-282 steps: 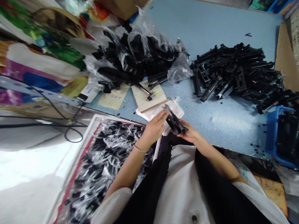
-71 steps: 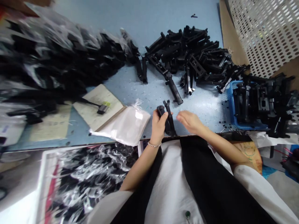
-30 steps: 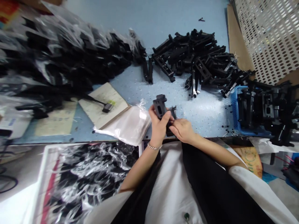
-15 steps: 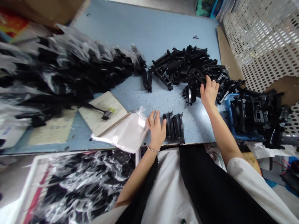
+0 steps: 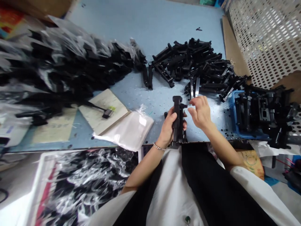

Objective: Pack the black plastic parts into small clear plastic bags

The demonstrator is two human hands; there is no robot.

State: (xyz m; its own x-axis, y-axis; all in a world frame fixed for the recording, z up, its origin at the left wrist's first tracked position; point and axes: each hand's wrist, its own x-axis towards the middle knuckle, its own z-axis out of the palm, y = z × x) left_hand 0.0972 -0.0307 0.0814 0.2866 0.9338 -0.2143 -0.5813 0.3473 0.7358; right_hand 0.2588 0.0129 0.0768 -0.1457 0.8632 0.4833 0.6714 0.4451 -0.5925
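I see the left hand (image 5: 167,128) grasping a long black plastic-looking part (image 5: 177,124). The right hand (image 5: 200,111) hovers beside it, fingers parted.

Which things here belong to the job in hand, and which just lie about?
Likely in the work:
long black plastic part, in the left hand
pile of black plastic parts
blue plastic basket
stack of clear plastic bags

Seemingly just lying about:
tan cardboard strip
pale yellow paper sheet
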